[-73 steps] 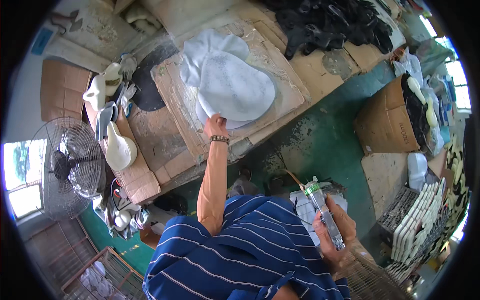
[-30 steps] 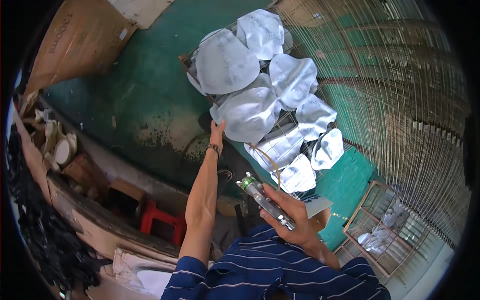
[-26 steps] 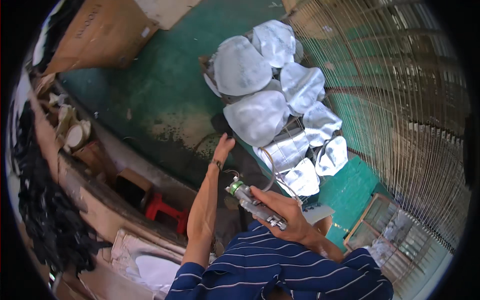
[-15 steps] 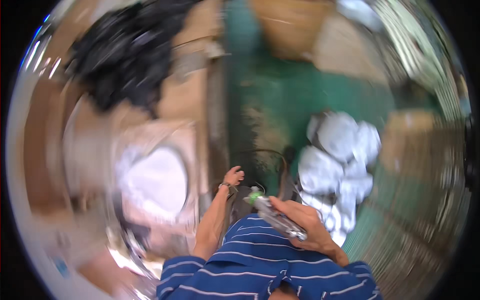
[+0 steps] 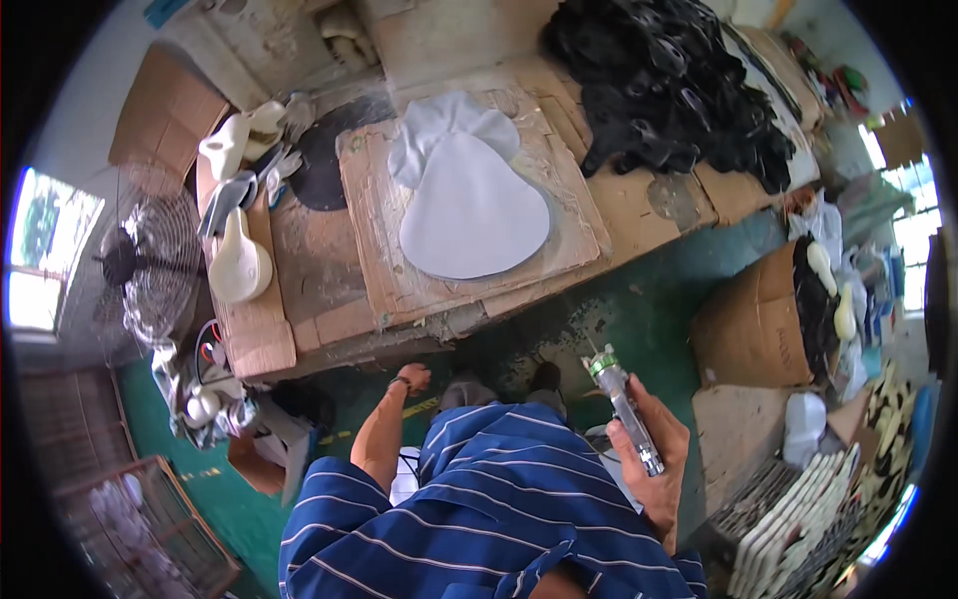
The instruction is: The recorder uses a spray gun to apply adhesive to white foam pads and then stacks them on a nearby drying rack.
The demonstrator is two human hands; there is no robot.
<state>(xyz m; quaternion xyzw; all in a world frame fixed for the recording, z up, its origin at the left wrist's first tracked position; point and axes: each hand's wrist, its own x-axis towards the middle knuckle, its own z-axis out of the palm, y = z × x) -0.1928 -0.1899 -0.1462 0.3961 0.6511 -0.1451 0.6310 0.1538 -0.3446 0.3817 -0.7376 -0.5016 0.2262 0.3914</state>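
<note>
Head view: nearest to me, along the bottom of the frame, spreads the blue striped shirt [image 5: 479,499]. Right of it, my right hand [image 5: 661,449] grips a metallic tube-shaped tool [image 5: 629,409], fingers and thumb closed on its sides; the tool's green-ringed end tilts toward the upper left, well apart from the table. Left of centre, my left hand [image 5: 414,377], with a dark band [image 5: 401,381] at the wrist, hangs just off the table's near edge; its fingers look loosely bent and released, though they are small here. At the lower left I see a wire rack [image 5: 150,529] with pale items in it, and at the lower right pale slabs [image 5: 798,519] standing in a row. Green floor [image 5: 654,290] shows between my side and the table [image 5: 319,265], which is covered in cardboard. In the upper middle, a worn board [image 5: 569,220] lies on that table, and on it a smooth white pear-shaped piece [image 5: 474,225] rests, wide end toward me, narrow end against ruffled silvery cloth [image 5: 429,150]. Left of the board sits a cream ladle-shaped form [image 5: 239,270], with a caged fan [image 5: 150,260] farther left. On the right stands a large cardboard box [image 5: 748,329]. Farthest, at the upper right, a heap of black material [image 5: 659,90] covers the table's end.
</note>
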